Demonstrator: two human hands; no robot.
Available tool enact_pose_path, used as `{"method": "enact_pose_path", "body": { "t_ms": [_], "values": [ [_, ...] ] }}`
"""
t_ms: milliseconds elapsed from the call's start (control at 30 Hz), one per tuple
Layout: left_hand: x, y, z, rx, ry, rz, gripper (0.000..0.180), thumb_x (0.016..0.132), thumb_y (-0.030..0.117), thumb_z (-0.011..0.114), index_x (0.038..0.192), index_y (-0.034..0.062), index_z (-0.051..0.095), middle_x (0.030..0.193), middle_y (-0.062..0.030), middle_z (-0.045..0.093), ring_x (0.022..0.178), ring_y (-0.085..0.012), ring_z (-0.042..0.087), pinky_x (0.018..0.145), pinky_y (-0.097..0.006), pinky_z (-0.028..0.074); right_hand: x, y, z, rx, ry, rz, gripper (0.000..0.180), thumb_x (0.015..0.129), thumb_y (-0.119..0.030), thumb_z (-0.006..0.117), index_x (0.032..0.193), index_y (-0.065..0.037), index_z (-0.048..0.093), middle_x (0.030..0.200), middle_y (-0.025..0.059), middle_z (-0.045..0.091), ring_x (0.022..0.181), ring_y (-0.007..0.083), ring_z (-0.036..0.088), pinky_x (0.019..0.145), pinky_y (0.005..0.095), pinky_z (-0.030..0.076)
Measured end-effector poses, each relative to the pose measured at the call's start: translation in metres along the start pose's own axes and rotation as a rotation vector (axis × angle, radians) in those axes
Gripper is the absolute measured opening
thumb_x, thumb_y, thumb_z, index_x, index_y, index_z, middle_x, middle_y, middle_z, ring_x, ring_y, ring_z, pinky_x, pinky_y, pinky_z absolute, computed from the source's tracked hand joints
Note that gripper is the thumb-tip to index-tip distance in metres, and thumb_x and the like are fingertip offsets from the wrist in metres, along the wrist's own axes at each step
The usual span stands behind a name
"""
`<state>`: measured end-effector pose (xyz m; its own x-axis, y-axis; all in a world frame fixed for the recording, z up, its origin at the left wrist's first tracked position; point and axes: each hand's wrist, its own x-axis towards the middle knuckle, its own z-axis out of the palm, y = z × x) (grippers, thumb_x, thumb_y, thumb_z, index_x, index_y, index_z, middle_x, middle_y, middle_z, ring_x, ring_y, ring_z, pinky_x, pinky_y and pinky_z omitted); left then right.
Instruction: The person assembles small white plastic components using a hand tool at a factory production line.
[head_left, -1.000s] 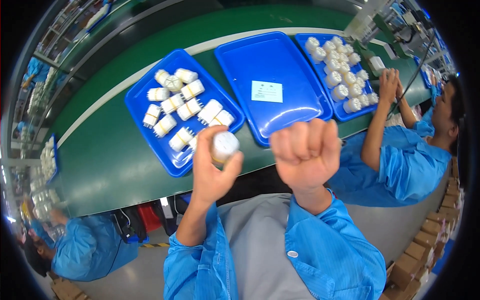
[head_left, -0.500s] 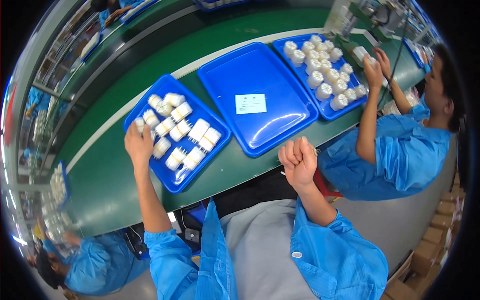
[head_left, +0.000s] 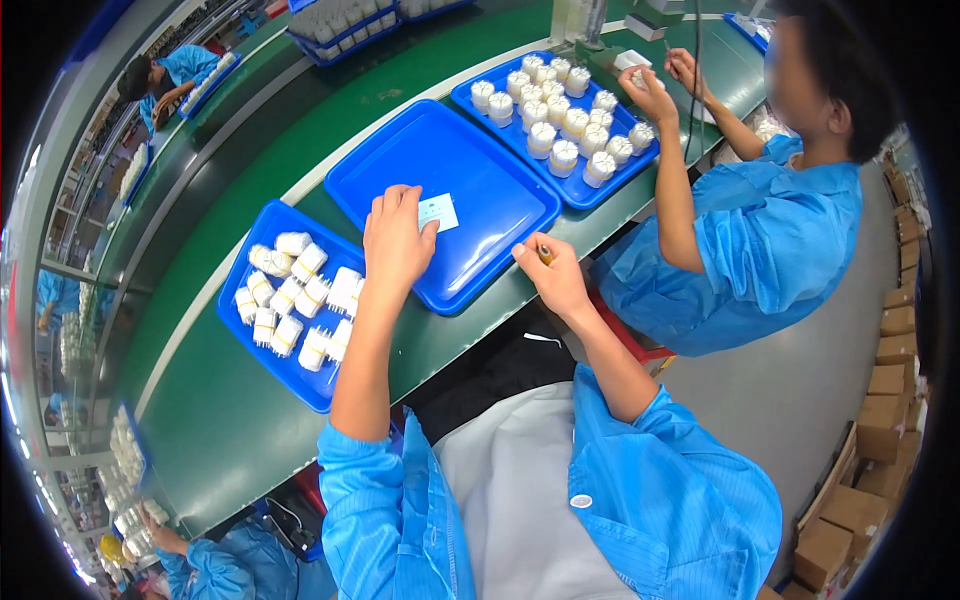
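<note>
My left hand [head_left: 398,235] is over the middle blue tray [head_left: 385,150], beside a pale printed card [head_left: 440,211] and covering part of it. Its fingers are bent downward with the thumb apart, and nothing shows in them. Whether the fingertips touch the card I cannot tell. Closed near that tray's right front edge, my right hand [head_left: 560,275] holds a slim tool with a brass-coloured end [head_left: 545,254]; the rest of the tool is hidden in the fist. At left, a blue tray [head_left: 232,290] holds several white cylindrical parts [head_left: 285,295] with metal pins, lying on their sides.
Another blue tray [head_left: 632,165] bears several upright white parts [head_left: 575,123]. At right, a co-worker [head_left: 745,230] handles a white part. The green bench [head_left: 190,400] curves across, with its edge in front of me. Cardboard boxes [head_left: 880,420] are stacked at far right.
My left hand has left the left tray and moved right, over the card in the middle tray. My right hand has turned, showing the tool's end. The whole view has shifted.
</note>
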<state>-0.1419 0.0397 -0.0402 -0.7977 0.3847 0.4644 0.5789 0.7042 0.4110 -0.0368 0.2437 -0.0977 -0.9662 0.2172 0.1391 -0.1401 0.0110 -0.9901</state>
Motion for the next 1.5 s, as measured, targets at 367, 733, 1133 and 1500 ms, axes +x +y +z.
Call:
{"method": "enact_pose_path", "body": {
  "t_ms": [367,733,1133,1500],
  "values": [
    [0.027,-0.015,0.017,0.071,-0.386,-0.247,0.035,0.072,0.021,0.077,0.094,0.0024,0.058,0.100,-0.0175,0.063,0.095,-0.0370,0.059,0.083,-0.045,0.047,0.001,0.009,-0.006,-0.074,-0.002,-0.022,0.036,0.093,-0.022,0.064,0.067,-0.002,0.049,0.057,-0.0017,0.038,0.058,0.0067,0.035,0.051,0.0300,0.032],
    [-0.075,0.027,-0.044,-1.248,-0.037,-0.500,0.022,0.087,0.010,0.066,0.101,0.0005,0.052,0.094,-0.0170,0.068,0.079,-0.0233,0.068,0.071,-0.034,0.056,-0.001,0.008,-0.002,-0.115,-0.001,-0.027,0.037,0.092,-0.023,0.064,0.067,-0.001,0.049,0.056,-0.0002,0.038,0.057,0.0076,0.035,0.051,0.0317,0.032],
    [-0.320,0.044,-0.033,-1.857,-0.145,-1.046,0.033,0.079,-0.002,0.055,0.111,0.0046,0.047,0.120,-0.0307,0.059,0.093,-0.0352,0.067,0.081,-0.043,0.057,-0.007,0.008,0.005,0.169,-0.073,0.044,0.034,0.094,-0.021,0.063,0.066,-0.006,0.049,0.061,-0.0080,0.036,0.059,0.0024,0.032,0.050,0.0252,0.026],
    [-0.485,0.053,-0.025,-0.562,-0.743,-1.230,0.030,0.085,-0.002,0.054,0.113,0.0052,0.062,0.096,-0.0063,0.068,0.084,-0.0168,0.065,0.075,-0.030,0.053,-0.011,0.008,0.006,0.150,-0.107,-0.050,0.035,0.093,-0.022,0.063,0.067,-0.004,0.049,0.059,-0.0047,0.035,0.059,0.0048,0.033,0.050,0.0280,0.030]
  ]
}}
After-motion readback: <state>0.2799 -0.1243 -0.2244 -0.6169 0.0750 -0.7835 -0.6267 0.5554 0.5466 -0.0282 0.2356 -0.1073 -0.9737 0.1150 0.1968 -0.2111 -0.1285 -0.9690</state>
